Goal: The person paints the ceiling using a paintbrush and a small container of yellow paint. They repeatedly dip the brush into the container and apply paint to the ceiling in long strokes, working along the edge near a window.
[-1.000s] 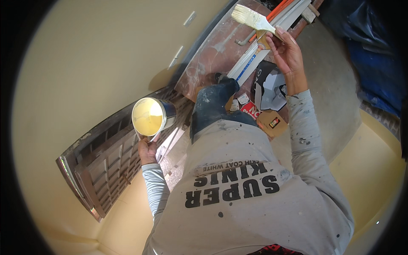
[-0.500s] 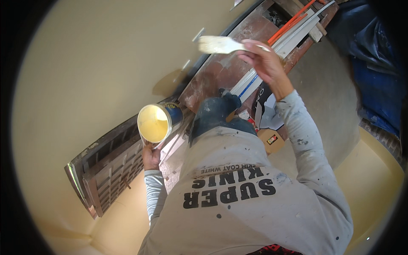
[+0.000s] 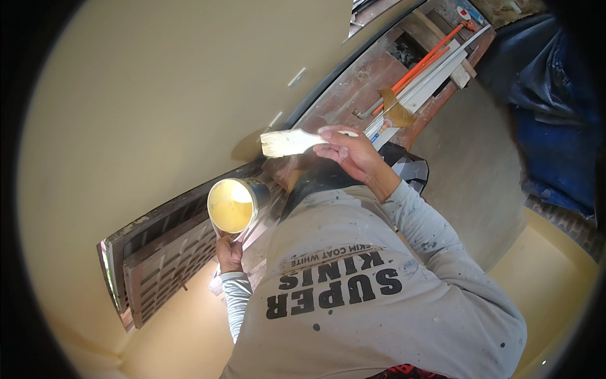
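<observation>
My right hand (image 3: 353,151) grips the handle of a paintbrush (image 3: 285,143), its cream-coated bristles pointing left toward the wall. Below and left of the brush, my left hand (image 3: 230,252) holds a paint bucket (image 3: 261,194) by its lower side. The bucket's mouth faces up at me, and pale yellow paint (image 3: 230,211) shows inside. Brush and bucket are apart. Fingers of the left hand are partly hidden behind the bucket.
A cream wall (image 3: 158,114) rises on the left, with a louvred wooden shutter (image 3: 170,271) below it. Orange pipes (image 3: 423,63) and white strips lie on a reddish plank surface (image 3: 341,79) ahead. Blue tarpaulin (image 3: 555,151) hangs at the right.
My right hand has brought the paintbrush down and left, closer to the bucket. The bucket has barely shifted in my left hand. My view has tilted slightly.
</observation>
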`<state>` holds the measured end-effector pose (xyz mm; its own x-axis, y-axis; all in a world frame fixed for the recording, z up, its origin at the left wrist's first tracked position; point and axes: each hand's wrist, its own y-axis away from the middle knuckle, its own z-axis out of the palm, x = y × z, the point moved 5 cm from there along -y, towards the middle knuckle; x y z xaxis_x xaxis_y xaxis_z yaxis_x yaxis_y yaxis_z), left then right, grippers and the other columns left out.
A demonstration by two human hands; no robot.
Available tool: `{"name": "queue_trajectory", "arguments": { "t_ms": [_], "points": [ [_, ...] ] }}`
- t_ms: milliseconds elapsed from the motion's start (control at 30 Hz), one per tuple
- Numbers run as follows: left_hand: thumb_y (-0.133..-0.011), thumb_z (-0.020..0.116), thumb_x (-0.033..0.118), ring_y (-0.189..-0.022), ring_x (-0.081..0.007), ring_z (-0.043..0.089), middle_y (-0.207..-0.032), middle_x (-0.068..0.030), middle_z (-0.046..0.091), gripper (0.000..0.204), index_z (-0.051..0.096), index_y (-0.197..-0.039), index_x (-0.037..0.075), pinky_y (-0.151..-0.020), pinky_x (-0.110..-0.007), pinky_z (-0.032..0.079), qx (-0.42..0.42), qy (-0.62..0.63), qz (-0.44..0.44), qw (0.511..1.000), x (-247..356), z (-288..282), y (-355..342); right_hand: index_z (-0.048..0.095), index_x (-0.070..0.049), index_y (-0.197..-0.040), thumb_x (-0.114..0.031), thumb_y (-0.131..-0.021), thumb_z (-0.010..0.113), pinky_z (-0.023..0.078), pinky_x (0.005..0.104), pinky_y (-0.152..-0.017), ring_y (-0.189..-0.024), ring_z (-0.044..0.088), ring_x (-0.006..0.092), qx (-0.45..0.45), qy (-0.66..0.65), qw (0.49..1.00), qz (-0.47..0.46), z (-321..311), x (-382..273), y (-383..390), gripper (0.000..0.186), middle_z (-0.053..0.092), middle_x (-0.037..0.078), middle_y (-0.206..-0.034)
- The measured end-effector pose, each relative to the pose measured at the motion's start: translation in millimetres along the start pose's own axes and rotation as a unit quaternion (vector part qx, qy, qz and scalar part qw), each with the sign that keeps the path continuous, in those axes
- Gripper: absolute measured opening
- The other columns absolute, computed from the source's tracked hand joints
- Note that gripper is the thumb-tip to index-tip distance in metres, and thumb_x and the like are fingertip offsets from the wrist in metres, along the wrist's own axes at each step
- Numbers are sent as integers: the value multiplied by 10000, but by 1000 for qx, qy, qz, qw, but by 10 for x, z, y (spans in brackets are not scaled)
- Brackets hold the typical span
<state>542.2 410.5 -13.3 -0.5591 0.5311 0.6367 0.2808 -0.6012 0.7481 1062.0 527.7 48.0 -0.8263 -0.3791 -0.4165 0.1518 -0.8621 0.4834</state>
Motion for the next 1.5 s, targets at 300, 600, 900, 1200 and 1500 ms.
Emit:
{"name": "queue_trajectory", "arguments": {
  "t_ms": [300, 600, 900, 1200, 1500],
  "points": [
    [-835, 332, -136, -1478, -456, 489, -1679, -146, 421, 890, 347, -1678, 149, -1079, -726, 530, 52, 72, 22, 996, -539, 14, -48, 706, 32, -1237, -81, -989, 762, 614, 444, -1009, -1067, 756, 312, -8, 69, 997, 36, 255, -57, -2, 278, 738, 145, -1173],
    [-952, 525, -43, -1287, -319, 681, -1463, -156, 636, 655, 464, -1597, 54, -953, -533, 652, 26, 151, 113, 982, -788, 688, 157, 721, 107, -1213, -55, -990, 748, 642, 438, -954, -1012, 776, 355, -105, 266, 958, 30, 1099, -20, -450, 277, 751, 211, -1149],
    [-887, 365, -198, -1197, -339, 732, -1479, -208, 611, 746, 431, -1610, -28, -901, -423, 693, 68, 274, 213, 935, -190, 2085, 736, 780, 45, -1132, -144, -986, 757, 611, 349, -831, -913, 792, 259, -395, 656, 636, -96, 2376, 258, -769, 240, 800, 169, -1012],
    [-890, 389, -196, -1110, -339, 759, -1445, -201, 633, 747, 451, -1608, -1, -816, -414, 707, 71, 320, 220, 919, -117, 2648, 750, 818, -25, -1082, -177, -912, 773, 576, 441, -898, -934, 746, 387, -505, 754, 402, -118, 2180, 1074, -1525, 233, 781, 215, -1034],
    [-863, 426, -204, -930, -166, 740, -1221, -112, 749, 765, 593, -1554, 80, -720, -286, 622, 210, 275, 278, 896, -520, 2960, 344, 826, -39, -1120, -180, -940, 790, 616, 379, -809, -879, 785, 250, -467, 789, 397, 47, 1922, 1253, -1977, 232, 803, 113, -946]
  ]
}}
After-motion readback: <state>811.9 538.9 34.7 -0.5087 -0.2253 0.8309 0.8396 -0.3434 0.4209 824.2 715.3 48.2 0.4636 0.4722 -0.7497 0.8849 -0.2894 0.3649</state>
